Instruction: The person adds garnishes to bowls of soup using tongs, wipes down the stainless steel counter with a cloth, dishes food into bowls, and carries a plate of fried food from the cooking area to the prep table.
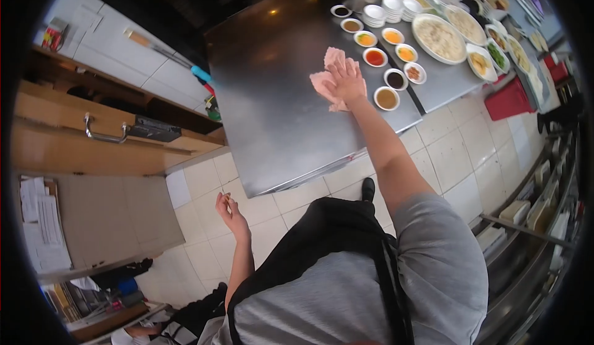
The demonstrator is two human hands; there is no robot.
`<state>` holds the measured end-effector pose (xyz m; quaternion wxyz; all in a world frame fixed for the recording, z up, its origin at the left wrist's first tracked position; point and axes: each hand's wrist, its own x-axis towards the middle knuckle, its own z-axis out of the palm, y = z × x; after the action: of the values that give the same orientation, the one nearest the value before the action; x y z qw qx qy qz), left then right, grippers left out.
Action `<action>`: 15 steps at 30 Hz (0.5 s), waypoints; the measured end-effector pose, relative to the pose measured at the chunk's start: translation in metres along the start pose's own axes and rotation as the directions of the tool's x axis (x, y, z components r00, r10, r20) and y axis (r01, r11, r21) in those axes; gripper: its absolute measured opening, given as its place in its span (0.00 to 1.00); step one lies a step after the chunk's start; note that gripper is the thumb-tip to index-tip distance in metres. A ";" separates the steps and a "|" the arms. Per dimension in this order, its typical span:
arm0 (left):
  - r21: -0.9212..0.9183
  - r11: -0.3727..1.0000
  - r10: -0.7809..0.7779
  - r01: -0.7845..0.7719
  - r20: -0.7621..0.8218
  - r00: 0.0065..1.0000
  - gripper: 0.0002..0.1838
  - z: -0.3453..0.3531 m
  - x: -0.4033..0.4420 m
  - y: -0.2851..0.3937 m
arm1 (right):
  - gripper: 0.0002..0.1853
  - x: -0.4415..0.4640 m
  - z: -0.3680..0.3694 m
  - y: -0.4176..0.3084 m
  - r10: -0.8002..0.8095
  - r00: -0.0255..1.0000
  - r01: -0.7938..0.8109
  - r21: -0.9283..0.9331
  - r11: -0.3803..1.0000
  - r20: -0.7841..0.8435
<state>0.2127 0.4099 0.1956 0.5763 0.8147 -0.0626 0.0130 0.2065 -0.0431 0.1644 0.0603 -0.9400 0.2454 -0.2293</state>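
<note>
Pink cloth [320,84] lies on the steel counter [266,110], toward its right side, bunched beneath the right hand [346,80], which rests palm down with fingers spread. The left hand [231,212] hangs well apart from the right, over the tiled floor [266,233] off the counter's near edge [309,176]; its fingers are loosely curled, and whether they hold anything cannot be told.

Step in hand, as judged: wiping the counter top. Immediately right of the cloth stand the brown sauce bowl [387,99] and, farther off, the red sauce bowl [374,57]. The next move appears to call for even pressure and a stroke directed away from both; an upset bowl is the chief risk.

Edges: past the bowls, a dark seam [417,102] divides this counter from the right-hand counter [436,88]. Open room: ample to the left, with steel also extending near.
</note>
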 end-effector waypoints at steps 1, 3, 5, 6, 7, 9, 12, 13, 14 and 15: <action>-0.114 0.991 -0.072 0.073 0.009 0.997 0.12 0.004 -0.004 0.004 | 0.30 -0.007 -0.002 0.012 -0.046 0.985 0.010 -0.214 0.977 -0.166; -0.139 0.989 -0.045 0.053 0.063 0.997 0.13 0.017 -0.007 0.020 | 0.30 -0.026 -0.010 -0.005 0.076 0.996 -0.080 -0.089 0.993 -0.048; -0.164 0.986 -0.013 0.031 0.113 0.993 0.14 0.037 -0.010 0.038 | 0.28 -0.063 -0.041 -0.039 0.003 1.000 -0.006 0.146 0.989 0.026; -0.168 0.986 0.007 0.018 0.147 0.989 0.14 0.050 -0.013 0.047 | 0.26 -0.087 -0.065 -0.055 -0.124 0.992 0.125 0.119 0.985 -0.014; -0.174 0.985 0.026 0.006 0.180 0.983 0.15 0.065 -0.018 0.056 | 0.24 -0.111 -0.088 -0.071 -0.248 0.967 0.252 0.084 0.964 -0.055; -0.174 0.983 0.095 -0.051 0.255 0.962 0.15 0.096 -0.028 0.066 | 0.23 -0.151 -0.104 -0.071 -0.328 0.944 0.324 -0.084 0.943 -0.046; -0.194 0.969 0.214 -0.152 0.355 0.910 0.14 0.151 -0.053 0.096 | 0.22 -0.186 -0.094 -0.023 -0.535 0.816 0.561 0.071 0.825 -0.220; -0.232 0.963 0.223 -0.134 0.417 0.881 0.14 0.169 -0.062 0.108 | 0.23 -0.184 -0.114 0.000 -0.491 0.852 0.519 0.165 0.839 -0.182; -0.266 0.957 0.233 -0.114 0.474 0.849 0.14 0.186 -0.074 0.119 | 0.23 -0.184 -0.134 0.024 -0.448 0.883 0.470 0.259 0.844 -0.142; -0.274 0.954 0.244 -0.121 0.478 0.844 0.14 0.203 -0.089 0.129 | 0.23 -0.186 -0.159 0.049 -0.411 0.912 0.389 0.363 0.847 -0.018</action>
<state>0.0991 0.1842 0.2396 0.6269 0.7063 -0.2906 -0.1536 -0.0321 0.0051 0.2197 0.1892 -0.9498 -0.0035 -0.2490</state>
